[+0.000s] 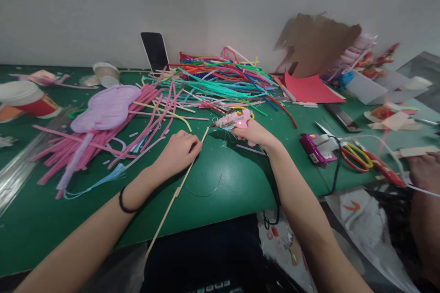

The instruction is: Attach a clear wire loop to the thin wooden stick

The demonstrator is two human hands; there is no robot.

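Observation:
My right hand (252,133) is closed around a pink hot glue gun (233,120), whose nozzle points left at the tip of a thin wooden stick (185,176). Near that upper end, my left hand (180,150) has its fingers curled with the stick beside the fingertips, apparently pinched. The stick runs down past the table edge, and a short piece is joined partway along it. A fine clear thread (209,194) curves on the green table below. Left of my left hand lie pink pipe cleaners (89,153) and a lilac fan-shaped piece (106,106).
Multicoloured pipe cleaners (220,80) are heaped at the back by a phone (155,50). Paper cups (30,100) stand left. A purple power socket (312,150), cables and scissors (357,155) lie right. Another person's hand (424,174) is at the far right.

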